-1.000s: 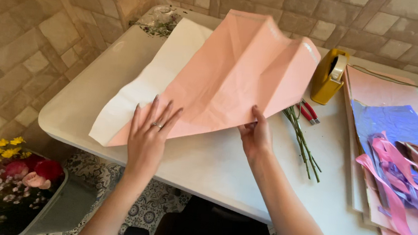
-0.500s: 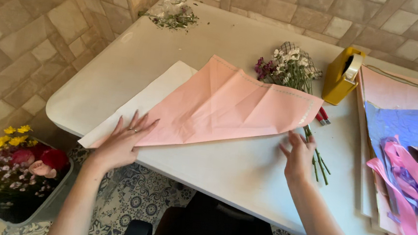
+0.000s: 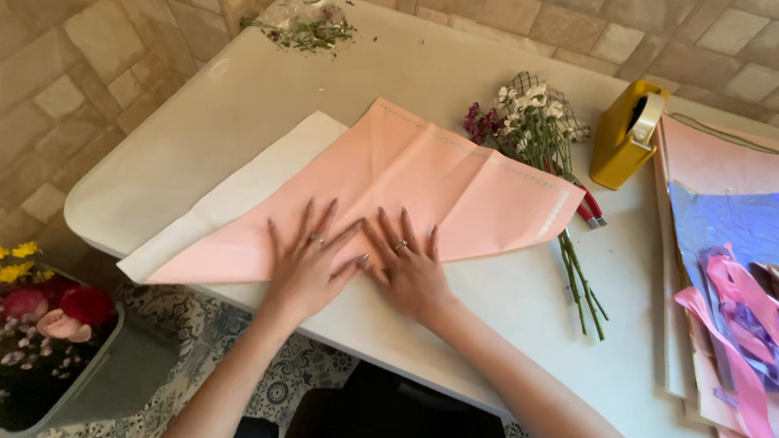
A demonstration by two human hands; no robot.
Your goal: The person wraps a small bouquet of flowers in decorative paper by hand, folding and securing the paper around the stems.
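Both hands have slid together at the near edge of the pink wrapping paper (image 3: 410,188). Left hand (image 3: 309,264) and right hand (image 3: 409,269) press flat, fingers spread, gripping nothing. The small flower bunch (image 3: 534,119) lies far right.

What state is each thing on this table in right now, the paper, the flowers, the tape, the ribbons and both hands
Pink paper: folded, creased, flat on white sheet.
White sheet: flat, mostly covered.
Left hand: open, palm down on pink paper.
Right hand: open, pressing its lower edge.
Small bouquet: lying down, stems partly under paper.
Yellow tape dispenser: upright.
Ribbons: loose, tangled on stacked sheets.
Flower tub: on floor, filled.
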